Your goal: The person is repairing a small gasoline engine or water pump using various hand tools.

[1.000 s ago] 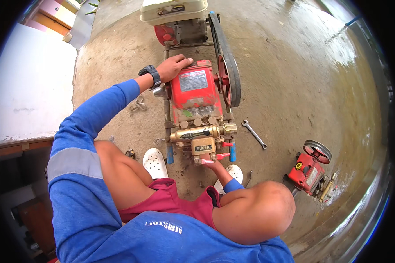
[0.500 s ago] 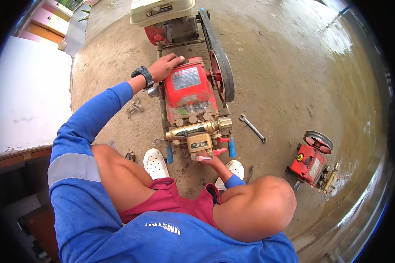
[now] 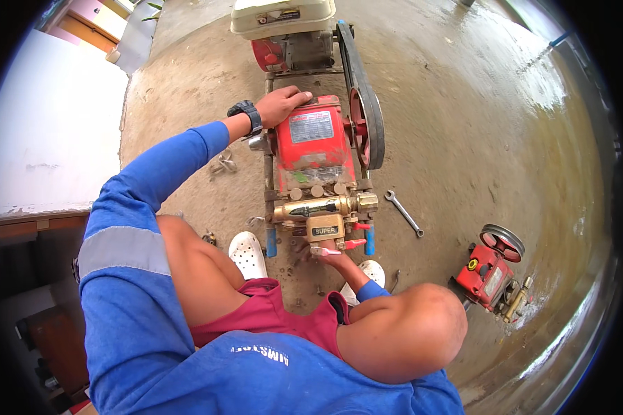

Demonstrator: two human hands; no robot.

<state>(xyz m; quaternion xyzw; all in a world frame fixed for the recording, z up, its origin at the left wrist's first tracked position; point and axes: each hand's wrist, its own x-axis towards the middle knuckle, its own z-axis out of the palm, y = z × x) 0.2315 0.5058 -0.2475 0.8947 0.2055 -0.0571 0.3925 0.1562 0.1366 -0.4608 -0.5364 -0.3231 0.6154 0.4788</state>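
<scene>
A red pump (image 3: 311,155) with a metal label plate sits in a tubular frame in front of me. My left hand (image 3: 285,105), wearing a dark watch, rests on its far left edge with the fingers bent over the top. At the pump's near end is a brass manifold (image 3: 308,209) with red valve levers (image 3: 355,243). My right hand (image 3: 333,259) reaches up under the manifold's brass block (image 3: 324,227). Its fingers are mostly hidden there, and what they touch cannot be made out.
Behind the pump stands an engine with a cream tank (image 3: 284,19), joined by a black belt (image 3: 368,104) at the right. A combination wrench (image 3: 403,214) lies on the concrete floor. Farther right sits a second red pump (image 3: 482,274) with a pulley. A white wall (image 3: 48,131) rises at left.
The view has shifted, so the pump and hands appear slightly farther right. Both hands keep their places on and under the pump.
</scene>
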